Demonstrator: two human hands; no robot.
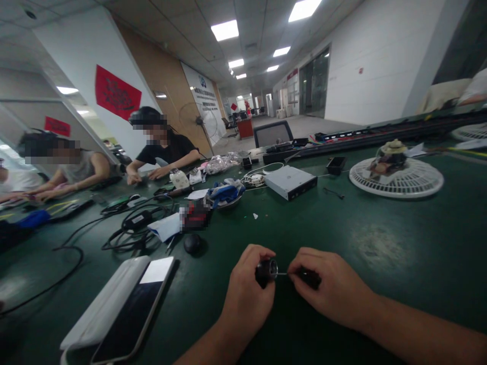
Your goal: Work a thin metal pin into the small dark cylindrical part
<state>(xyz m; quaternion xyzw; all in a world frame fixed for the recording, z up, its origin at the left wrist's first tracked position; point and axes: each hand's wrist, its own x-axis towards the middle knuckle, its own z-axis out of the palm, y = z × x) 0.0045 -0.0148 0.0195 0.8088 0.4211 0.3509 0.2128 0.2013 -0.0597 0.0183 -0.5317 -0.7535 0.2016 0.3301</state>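
My left hand (245, 286) is closed around a small dark cylinder (268, 270), whose round open end with a shiny rim faces right. Across from it, my right hand (333, 286) pinches a thin metal rod (282, 274), like a screwdriver shaft. Something dark shows under the curled fingers of that hand, perhaps its handle. The rod points left at the cylinder's open end; I cannot tell whether its tip is inside. Both hands are just above the green table (315, 225).
A phone (131, 314) lies at the left beside a pale case (106, 299). Farther off are a black round object (193, 244), cables (127, 228), an optical drive (291, 181) and a white fan grille (395, 177). Two people (163, 147) (76, 167) work at the far left.
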